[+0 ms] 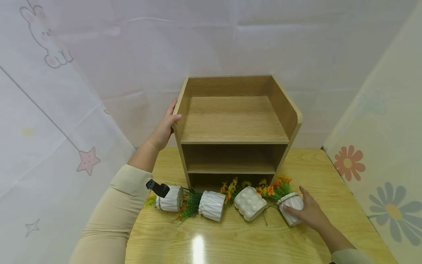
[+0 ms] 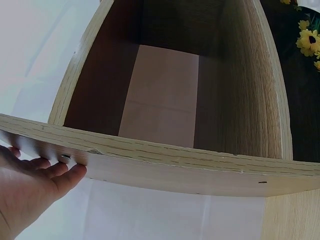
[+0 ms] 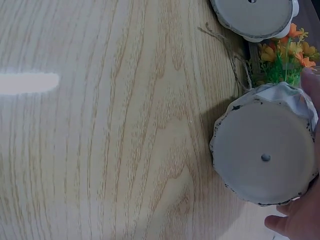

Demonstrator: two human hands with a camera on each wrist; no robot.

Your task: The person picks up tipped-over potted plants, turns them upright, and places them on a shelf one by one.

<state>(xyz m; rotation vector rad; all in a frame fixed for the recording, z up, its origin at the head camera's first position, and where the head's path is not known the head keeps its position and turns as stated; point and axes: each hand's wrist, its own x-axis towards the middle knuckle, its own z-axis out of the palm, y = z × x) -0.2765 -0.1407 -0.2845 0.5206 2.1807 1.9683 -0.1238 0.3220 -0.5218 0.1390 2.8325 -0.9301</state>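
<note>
My left hand (image 1: 162, 132) presses against the outer left side of a wooden shelf unit (image 1: 234, 119); in the left wrist view its fingertips (image 2: 75, 174) touch the outer panel. Around a white ribbed flower pot (image 1: 290, 205) lying on its side, my right hand (image 1: 308, 212) grips with the thumb on one side and fingers on the other. That pot's round base, with a hole, faces the right wrist camera. Orange flowers (image 1: 278, 185) stick out of it toward the shelf. Beside it lies a cream bubble-patterned pot (image 1: 250, 203) with yellow and orange flowers.
Two more white pots, one in the middle (image 1: 211, 206) and one at the left (image 1: 169, 198), lie tipped over with artificial flowers, in front of the shelf's bottom compartment. Everything rests on a wooden table (image 1: 230, 242). Patterned cloth walls (image 1: 82, 110) stand close around it.
</note>
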